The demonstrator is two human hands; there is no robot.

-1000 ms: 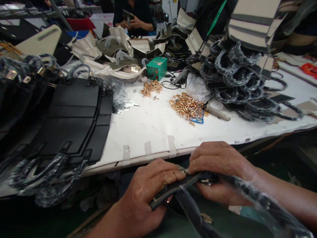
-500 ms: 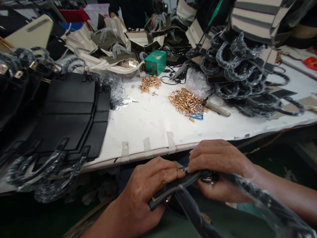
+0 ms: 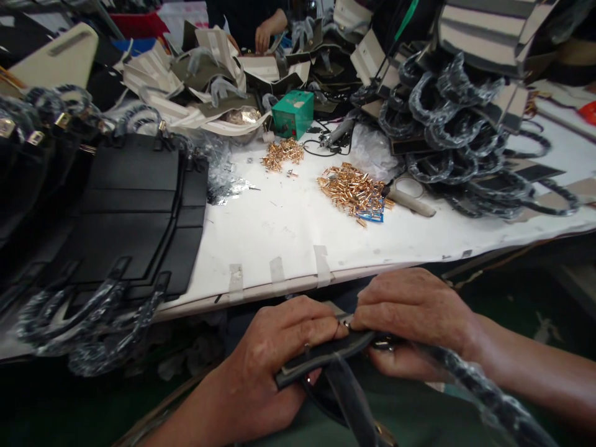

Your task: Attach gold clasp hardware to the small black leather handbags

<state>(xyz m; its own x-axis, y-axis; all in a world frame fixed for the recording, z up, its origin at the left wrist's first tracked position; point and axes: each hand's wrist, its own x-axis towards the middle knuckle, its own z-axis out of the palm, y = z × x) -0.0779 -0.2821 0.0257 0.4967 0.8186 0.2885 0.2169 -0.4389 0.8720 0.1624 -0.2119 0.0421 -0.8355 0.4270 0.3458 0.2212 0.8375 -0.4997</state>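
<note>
Below the table's front edge, my left hand [image 3: 274, 360] is closed on the end of a black leather bag piece [image 3: 321, 357], thumb on top. My right hand [image 3: 410, 316] pinches the same piece from the right, fingers curled over its top edge beside a small metal fitting [image 3: 347, 323]. A plastic-wrapped black handle [image 3: 484, 391] trails from the piece toward the lower right. A dark strap [image 3: 354, 397] hangs down under both hands.
On the white table [image 3: 288, 230] lie two heaps of gold metal fittings [image 3: 349, 189], a green box [image 3: 292, 114], a tool [image 3: 410, 203] and black bag panels [image 3: 135, 211] at left. Wrapped handles [image 3: 447, 136] pile up at right. Another person's hand [image 3: 263, 34] works at the far side.
My hands and the bag piece stay almost where they were, with my right fingers shifted slightly. The person's hand across the table has come back into view.
</note>
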